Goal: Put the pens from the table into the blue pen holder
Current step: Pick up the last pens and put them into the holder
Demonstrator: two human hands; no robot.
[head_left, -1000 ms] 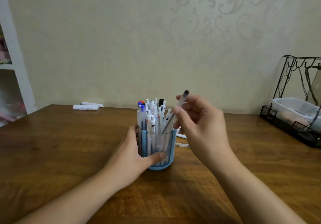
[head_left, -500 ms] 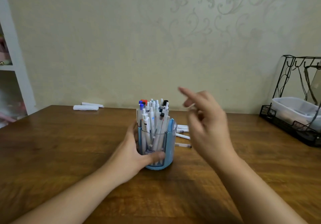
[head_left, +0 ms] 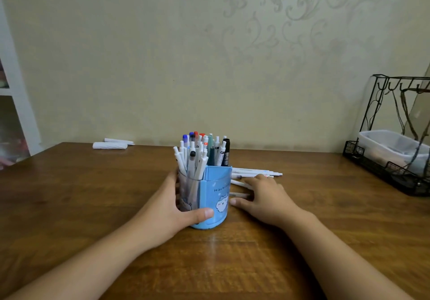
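The blue pen holder stands upright in the middle of the wooden table, packed with several pens, mostly white with coloured caps. My left hand grips the holder from its left side, thumb across the front. Right of the holder, several white pens lie loose on the table. My right hand lies low over the nearest of them, fingers stretched flat and touching a pen by the holder's base.
A black wire rack with a clear plastic box stands at the right table edge. Two white rolled items lie at the back left by the wall. A white shelf is at the far left.
My right hand let a pen drop into the holder, then came down to the loose pens on the table. The holder has turned so its blue printed side faces me.
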